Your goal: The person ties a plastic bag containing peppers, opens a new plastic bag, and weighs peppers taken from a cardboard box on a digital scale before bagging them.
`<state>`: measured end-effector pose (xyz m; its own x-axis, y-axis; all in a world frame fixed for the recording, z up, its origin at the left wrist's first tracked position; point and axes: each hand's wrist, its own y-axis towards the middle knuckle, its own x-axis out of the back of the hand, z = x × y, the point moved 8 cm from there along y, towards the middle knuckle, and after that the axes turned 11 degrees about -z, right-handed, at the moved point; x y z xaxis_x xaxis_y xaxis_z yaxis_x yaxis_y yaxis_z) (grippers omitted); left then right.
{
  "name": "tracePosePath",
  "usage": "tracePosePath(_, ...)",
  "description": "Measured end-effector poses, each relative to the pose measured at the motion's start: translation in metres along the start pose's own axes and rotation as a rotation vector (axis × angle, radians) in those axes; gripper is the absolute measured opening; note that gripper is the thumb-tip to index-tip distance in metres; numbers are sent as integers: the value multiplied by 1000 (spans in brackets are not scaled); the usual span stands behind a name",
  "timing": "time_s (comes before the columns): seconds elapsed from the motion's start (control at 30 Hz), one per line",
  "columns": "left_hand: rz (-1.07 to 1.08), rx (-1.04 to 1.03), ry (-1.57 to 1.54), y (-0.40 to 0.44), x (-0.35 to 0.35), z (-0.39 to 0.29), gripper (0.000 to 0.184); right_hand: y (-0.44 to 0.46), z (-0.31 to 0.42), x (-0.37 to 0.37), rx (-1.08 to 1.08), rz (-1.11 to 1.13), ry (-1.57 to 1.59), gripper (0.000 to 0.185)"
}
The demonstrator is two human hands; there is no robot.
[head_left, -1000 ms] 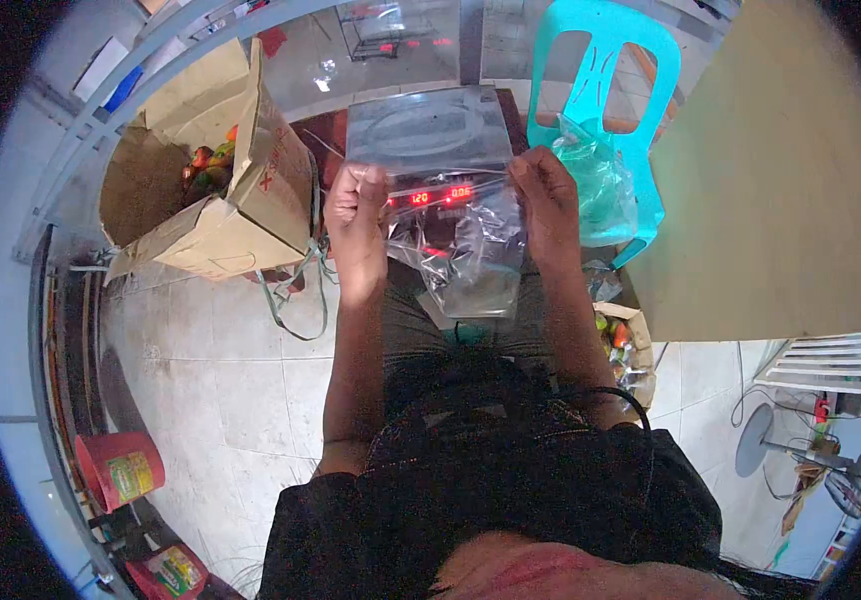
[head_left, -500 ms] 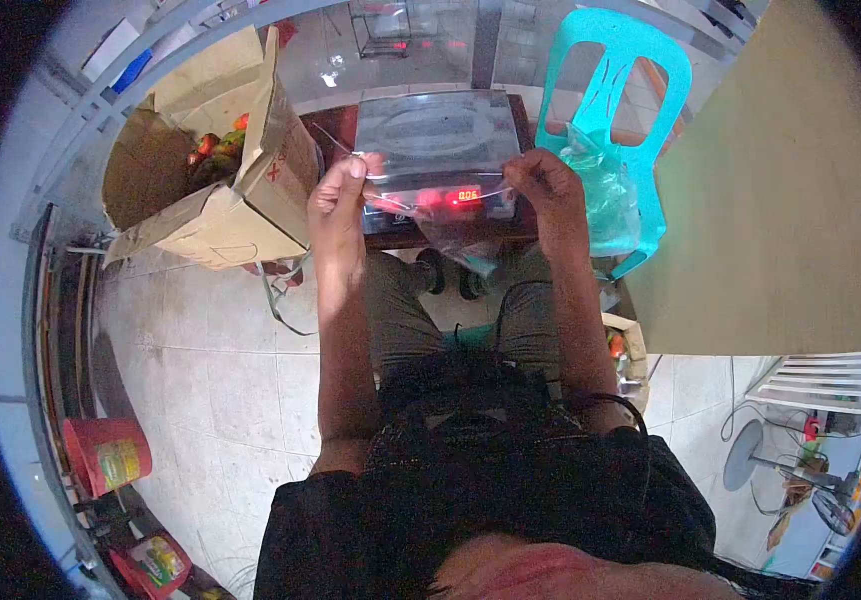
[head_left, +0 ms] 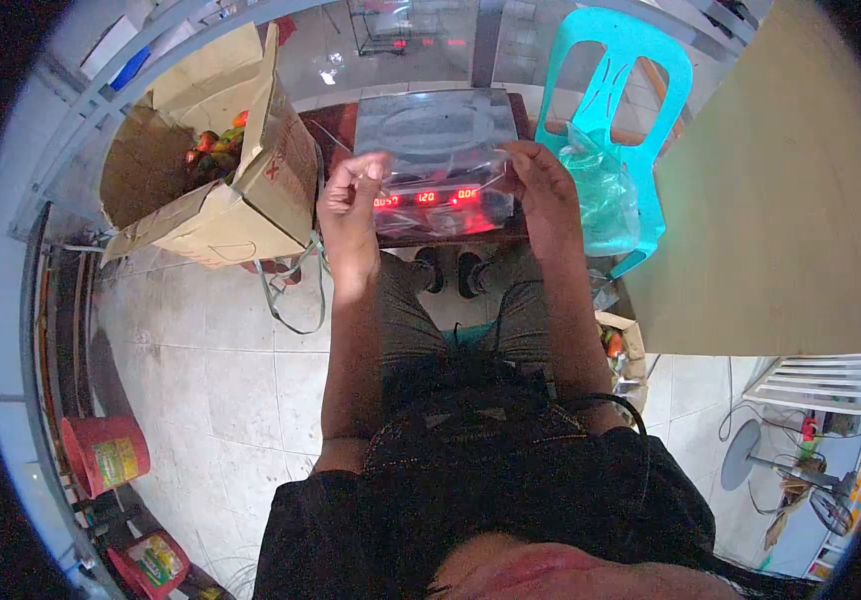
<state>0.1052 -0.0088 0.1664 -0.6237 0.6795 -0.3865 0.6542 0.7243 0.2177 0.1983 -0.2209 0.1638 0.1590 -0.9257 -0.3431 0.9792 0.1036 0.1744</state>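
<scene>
My left hand pinches one side of a thin clear plastic bag, thumb against fingertips. On the other side, the fingers of my right hand are closed on the bag's edge. The film is stretched between both hands, in front of the scale's platform and over its front panel. The digital scale has a grey top and a lit red display, seen partly through the plastic. Under the scale is a dark red-brown stand.
At left a cardboard box holds red and green fruits or vegetables. A turquoise chair at right holds green-tinted plastic bags. A brown board stands beyond it. A smaller box sits near my right forearm.
The bag has been raised and drawn nearer the scale; its hanging lower part now lies before the display. My left hand has shifted slightly right. More red digits show.
</scene>
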Motion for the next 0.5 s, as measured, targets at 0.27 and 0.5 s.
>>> tracePosePath(0.27, 62, 6, -20, 0, 1, 4, 12, -11, -2, -13, -86, 141, -180, 14)
tracePosePath(0.5, 60, 23, 6, -11, -18, -12, 15, -8, -9, -12, 1, 152, -224, 11)
